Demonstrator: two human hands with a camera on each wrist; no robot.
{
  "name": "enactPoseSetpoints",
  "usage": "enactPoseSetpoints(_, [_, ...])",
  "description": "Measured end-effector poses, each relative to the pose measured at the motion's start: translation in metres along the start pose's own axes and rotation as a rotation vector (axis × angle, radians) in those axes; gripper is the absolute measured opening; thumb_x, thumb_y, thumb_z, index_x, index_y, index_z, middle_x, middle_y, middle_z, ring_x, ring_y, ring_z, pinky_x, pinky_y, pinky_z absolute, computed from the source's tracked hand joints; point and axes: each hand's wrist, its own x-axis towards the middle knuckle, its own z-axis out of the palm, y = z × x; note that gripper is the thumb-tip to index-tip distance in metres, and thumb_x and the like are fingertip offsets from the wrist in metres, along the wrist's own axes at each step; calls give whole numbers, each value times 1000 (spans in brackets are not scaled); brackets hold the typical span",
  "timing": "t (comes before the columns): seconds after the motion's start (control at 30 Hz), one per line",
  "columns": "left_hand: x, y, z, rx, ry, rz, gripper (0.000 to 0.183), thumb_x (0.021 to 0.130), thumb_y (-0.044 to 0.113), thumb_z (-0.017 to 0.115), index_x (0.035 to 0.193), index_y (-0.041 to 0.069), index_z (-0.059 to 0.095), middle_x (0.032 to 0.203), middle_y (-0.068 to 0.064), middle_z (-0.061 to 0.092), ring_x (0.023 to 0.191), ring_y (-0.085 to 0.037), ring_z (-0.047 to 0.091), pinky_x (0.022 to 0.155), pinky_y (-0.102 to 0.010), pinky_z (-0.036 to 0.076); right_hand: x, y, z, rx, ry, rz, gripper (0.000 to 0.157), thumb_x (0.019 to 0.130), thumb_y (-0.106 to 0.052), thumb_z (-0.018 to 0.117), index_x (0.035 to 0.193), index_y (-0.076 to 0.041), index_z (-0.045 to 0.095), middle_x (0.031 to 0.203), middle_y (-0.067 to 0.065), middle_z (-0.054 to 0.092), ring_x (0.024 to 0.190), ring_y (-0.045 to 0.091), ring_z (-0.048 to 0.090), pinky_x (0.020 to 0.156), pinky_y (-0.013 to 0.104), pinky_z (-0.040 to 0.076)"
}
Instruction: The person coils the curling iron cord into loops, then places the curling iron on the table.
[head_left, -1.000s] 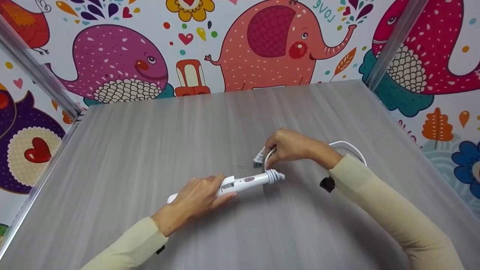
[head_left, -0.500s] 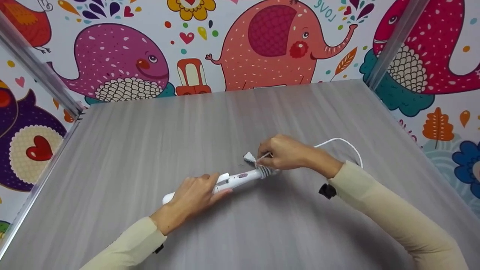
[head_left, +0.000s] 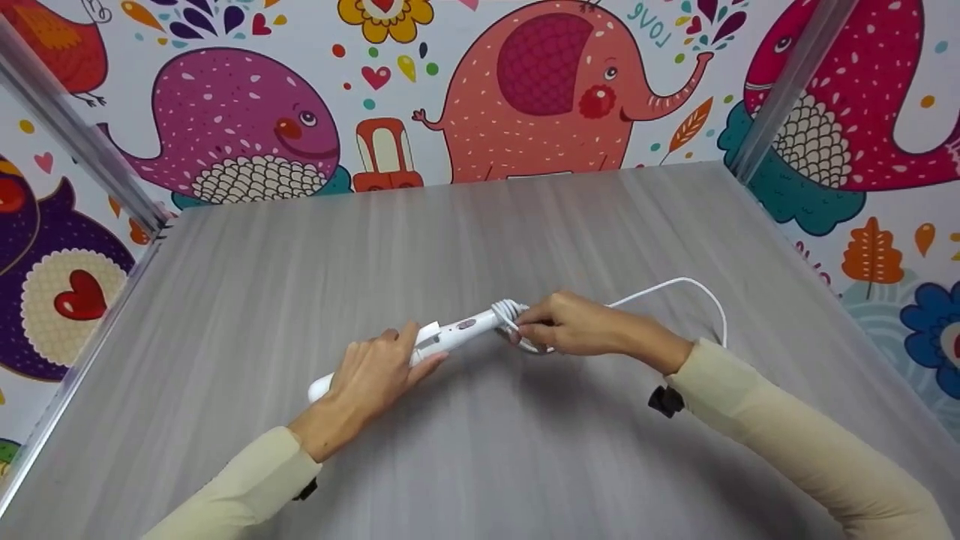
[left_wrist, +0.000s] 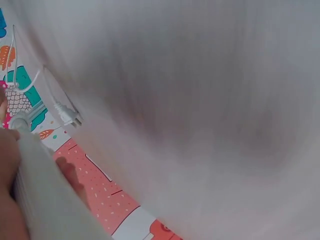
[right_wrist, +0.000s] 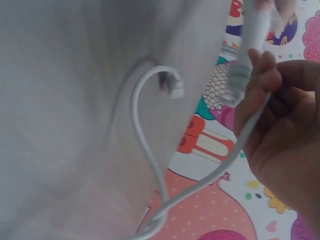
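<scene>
A white hair straightener with a purple oval button slants above the table. My left hand grips its body from above, and its rounded end shows beyond the wrist. White power cord is coiled in a few turns around the far end. Close to those turns, my right hand pinches the cord between thumb and fingers. Loose cord runs behind the right wrist in a wide loop. In the left wrist view the two-prong plug hangs from the cord; my right hand hides it in the head view.
The grey wood-grain table extends around both hands. Walls with printed cartoon animals stand at the back and sides, joined by metal corner posts. A black strap piece sits under the right sleeve.
Both hands have shifted, the straightener tilting up and moving left. My right hand has brought the cord down across the coiled end, and the plug has gone from sight in the head view.
</scene>
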Motion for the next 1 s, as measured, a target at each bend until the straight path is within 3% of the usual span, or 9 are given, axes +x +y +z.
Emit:
enactPoseSetpoints(0.13, [-4,0,1,-26,39,-19,45,94,49,64,93,4,53,57,-5,49,43,-16,46,38,-35,44,-1,9,4,172,-87,52,26,104,-16,51,110,-2,71,73,1,60,60,7,51,53,21,41])
enactPoseSetpoints(0.27, [-6,2,1,-55,80,-12,47,98,52,57,93,5,52,57,-4,48,44,-13,43,38,-34,42,-1,17,5,228,-147,69,28,105,-16,50,114,0,71,75,8,63,60,8,52,52,24,42])
enactPoseSetpoints(0.43, [-5,6,-1,-99,79,6,50,100,53,52,93,4,52,57,-2,48,45,-11,41,38,-30,41,3,28,5,171,-186,115,32,106,-23,50,105,0,73,71,4,64,57,7,47,50,22,38])
enactPoseSetpoints(0.6, [-5,10,-2,-140,33,48,45,99,49,58,94,4,56,60,-1,51,47,-10,42,40,-28,41,10,37,4,58,-179,157,33,101,-28,60,90,-1,75,64,-3,60,55,3,44,52,20,34])
enactPoseSetpoints(0.77, [-5,11,-1,-159,-13,136,42,98,46,61,93,5,56,61,1,49,49,-4,34,40,-20,33,16,43,-1,-78,-131,142,9,89,-10,70,86,-8,78,75,-2,71,63,3,49,59,20,40])
enactPoseSetpoints(0.93, [-4,12,1,-156,-59,182,42,99,49,58,92,8,53,62,1,50,51,-3,29,41,-19,28,23,41,-9,-177,-94,93,11,83,-2,68,74,-8,68,70,-6,56,64,5,46,60,21,38])
enactPoseSetpoints(1.0, [-3,12,2,-148,-69,191,42,99,49,57,92,8,53,62,1,52,51,-3,29,41,-20,29,26,40,-12,-179,-79,54,10,83,-3,70,75,-8,68,71,-5,59,65,5,48,61,21,40])
